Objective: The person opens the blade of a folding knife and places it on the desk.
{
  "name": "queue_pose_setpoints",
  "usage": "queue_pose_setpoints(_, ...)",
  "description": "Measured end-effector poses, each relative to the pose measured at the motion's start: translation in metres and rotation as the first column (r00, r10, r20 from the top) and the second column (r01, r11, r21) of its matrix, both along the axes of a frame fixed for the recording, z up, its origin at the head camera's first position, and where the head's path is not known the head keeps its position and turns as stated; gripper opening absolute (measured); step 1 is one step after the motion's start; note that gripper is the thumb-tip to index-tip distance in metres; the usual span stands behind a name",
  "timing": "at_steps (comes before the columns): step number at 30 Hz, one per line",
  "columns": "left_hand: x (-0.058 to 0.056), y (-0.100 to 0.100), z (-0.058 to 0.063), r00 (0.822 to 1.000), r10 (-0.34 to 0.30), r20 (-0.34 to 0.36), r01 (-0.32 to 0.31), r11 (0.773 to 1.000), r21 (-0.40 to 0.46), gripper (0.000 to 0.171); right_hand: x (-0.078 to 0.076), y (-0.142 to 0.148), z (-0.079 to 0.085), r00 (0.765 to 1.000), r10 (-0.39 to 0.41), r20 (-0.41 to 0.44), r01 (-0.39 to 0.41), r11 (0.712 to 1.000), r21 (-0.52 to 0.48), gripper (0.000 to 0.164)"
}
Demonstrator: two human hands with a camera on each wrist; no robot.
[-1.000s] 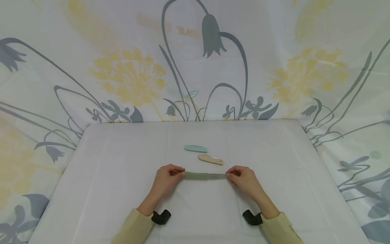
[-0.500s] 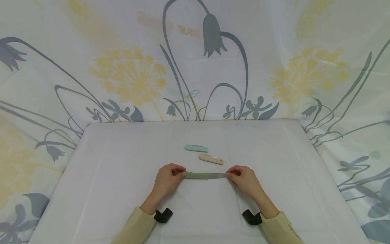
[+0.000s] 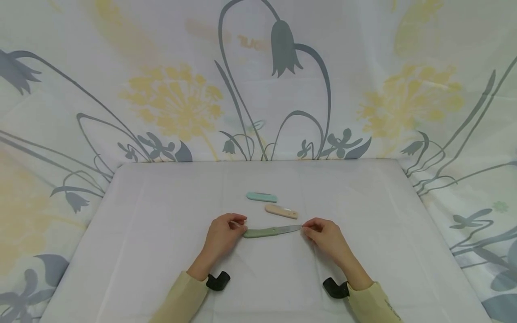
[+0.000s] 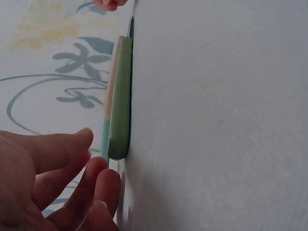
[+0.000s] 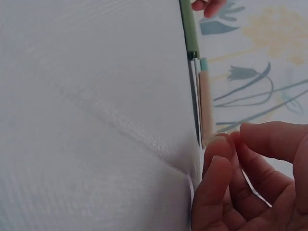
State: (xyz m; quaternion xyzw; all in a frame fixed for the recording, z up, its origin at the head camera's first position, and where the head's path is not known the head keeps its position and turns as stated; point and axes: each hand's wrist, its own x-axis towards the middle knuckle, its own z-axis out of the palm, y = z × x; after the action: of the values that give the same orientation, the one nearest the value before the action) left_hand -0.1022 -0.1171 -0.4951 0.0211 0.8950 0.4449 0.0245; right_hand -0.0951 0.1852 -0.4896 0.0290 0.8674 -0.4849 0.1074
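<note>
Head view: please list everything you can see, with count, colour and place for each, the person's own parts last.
table: 1, white, across the lower half
patterned cloth: white with grey and yellow plants, behind and beside the table
turquoise folding knife: 1, turquoise, farthest knife on the table
beige folding knife: 1, beige, between the other two knives
green knife: 1, green with grey blade out, nearest knife
black devices: 2, black, low in view, one each side
sleeves: 2, pale yellow, bottom edge
left hand and right hand: 2 hands, bare, one near each end of the green knife
</note>
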Motion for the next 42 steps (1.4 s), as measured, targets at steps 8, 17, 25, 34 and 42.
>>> queue_pose_setpoints(8, -0.002, 0.001, 0.004, 0.995, -0.073, 0.071, 0.073, 0.997, -0.002, 0.026, -0.004, 0.0, 0.004, 1.0, -0.019, 0.008, 0.02, 0.999, -0.026, 0.012)
queue_pose_setpoints(17, -0.012, 0.004, 0.006, 0.994, -0.078, 0.071, 0.08, 0.997, -0.021, 0.028, -0.011, -0.001, 0.012, 0.998, -0.056, -0.028, 0.055, 0.998, -0.024, 0.018)
queue_pose_setpoints(25, -0.031, 0.02, 0.009, 0.993, -0.081, 0.08, 0.078, 0.996, 0.045, 0.032, -0.018, -0.002, 0.009, 0.995, -0.092, -0.028, 0.09, 0.993, -0.076, 0.025)
queue_pose_setpoints(34, -0.044, 0.042, 0.004, 0.991, -0.111, 0.076, 0.107, 0.993, 0.056, 0.039, -0.019, -0.004, 0.005, 0.996, -0.083, -0.009, 0.082, 0.993, -0.087, 0.029)
queue_pose_setpoints(42, -0.044, 0.053, 0.003, 0.989, -0.117, 0.093, 0.11, 0.991, 0.072, 0.04, -0.021, -0.013, 0.001, 0.998, -0.066, -0.01, 0.065, 0.994, -0.084, 0.031)
